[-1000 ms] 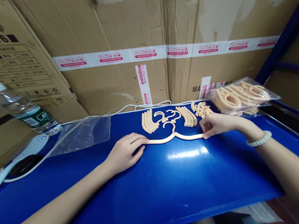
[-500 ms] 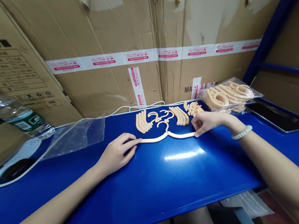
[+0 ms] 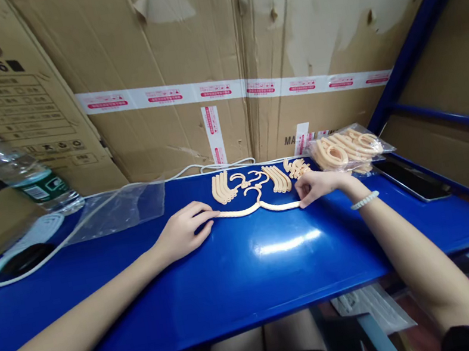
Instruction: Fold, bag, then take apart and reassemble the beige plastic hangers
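Observation:
A beige plastic clothes hanger (image 3: pixel 241 212), with its hook (image 3: pixel 256 193) pointing away from me, lies across the blue table. My left hand (image 3: pixel 187 229) has its fingertips closed on the tip of the hanger's left arm. At the opposite end, my right hand (image 3: pixel 317 185) pinches the tip of the right arm between thumb and fingers. Just beyond the hanger are a row of curved hanger arms (image 3: pixel 221 188) on the left, loose hooks (image 3: pixel 243 182) in the middle and another row of arms (image 3: pixel 278 178) on the right. A heap of small beige pieces (image 3: pixel 295 167) lies near my right hand.
A clear bag of beige parts (image 3: pixel 345 150) sits at the back right, beside a dark phone (image 3: pixel 412 179). On the left are a flat plastic bag (image 3: pixel 127 209), a water bottle (image 3: pixel 30 175), a white cable and a black oval object (image 3: pixel 27 260). Cardboard (image 3: pixel 173 135) walls the back.
The camera view has shifted slightly. Both hands stay at the hanger's two ends, and the parts beyond it lie as before.

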`<state>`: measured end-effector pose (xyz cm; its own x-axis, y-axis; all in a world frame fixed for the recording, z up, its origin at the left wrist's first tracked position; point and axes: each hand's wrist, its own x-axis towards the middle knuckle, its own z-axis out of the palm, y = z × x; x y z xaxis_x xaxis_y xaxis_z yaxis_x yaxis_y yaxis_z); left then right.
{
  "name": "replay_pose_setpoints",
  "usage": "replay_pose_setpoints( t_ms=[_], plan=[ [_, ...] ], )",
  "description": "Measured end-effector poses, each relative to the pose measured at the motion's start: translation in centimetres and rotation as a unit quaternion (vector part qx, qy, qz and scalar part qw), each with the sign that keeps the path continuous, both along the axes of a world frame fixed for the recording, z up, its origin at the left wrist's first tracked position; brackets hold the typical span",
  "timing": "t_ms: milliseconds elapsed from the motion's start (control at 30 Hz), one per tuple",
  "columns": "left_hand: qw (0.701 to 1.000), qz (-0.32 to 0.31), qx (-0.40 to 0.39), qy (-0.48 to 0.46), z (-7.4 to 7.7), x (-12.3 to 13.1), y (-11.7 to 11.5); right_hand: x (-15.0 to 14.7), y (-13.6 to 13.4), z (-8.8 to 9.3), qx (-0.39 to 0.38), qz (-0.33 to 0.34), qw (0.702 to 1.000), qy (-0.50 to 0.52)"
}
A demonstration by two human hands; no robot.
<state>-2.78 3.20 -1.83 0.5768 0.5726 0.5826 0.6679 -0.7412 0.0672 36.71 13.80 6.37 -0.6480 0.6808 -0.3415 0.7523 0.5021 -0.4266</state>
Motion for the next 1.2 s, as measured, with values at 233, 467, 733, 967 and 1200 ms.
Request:
replay_pose_setpoints(
  t_ms=[233,467,733,967,1200],
  plan=[
    [1.0,0.007,0.027,0.009,0.1,0.0,0.3,0.1,0.0,-0.3,-0.002,-0.002,1.0,0.009],
    [0.999,0.019,0.047,0.015,0.1,0.3,0.4,0.4,0.2,-0.5,0.003,0.015,1.0,0.023],
    [0.998,0.008,0.008,-0.063,0.9,-0.2,2.1,-1.2,-0.4,0.6,0.184,-0.014,0.976,0.12],
    [0.998,-0.043,-0.05,-0.019,1.2,-0.4,5.6,-7.8,1.5,0.6,0.274,0.05,0.96,0.014],
    [0.996,-0.057,-0.067,0.017,1.3,-1.2,7.7,-10.7,2.9,-0.6,0.318,0.096,0.938,-0.1]
  ],
)
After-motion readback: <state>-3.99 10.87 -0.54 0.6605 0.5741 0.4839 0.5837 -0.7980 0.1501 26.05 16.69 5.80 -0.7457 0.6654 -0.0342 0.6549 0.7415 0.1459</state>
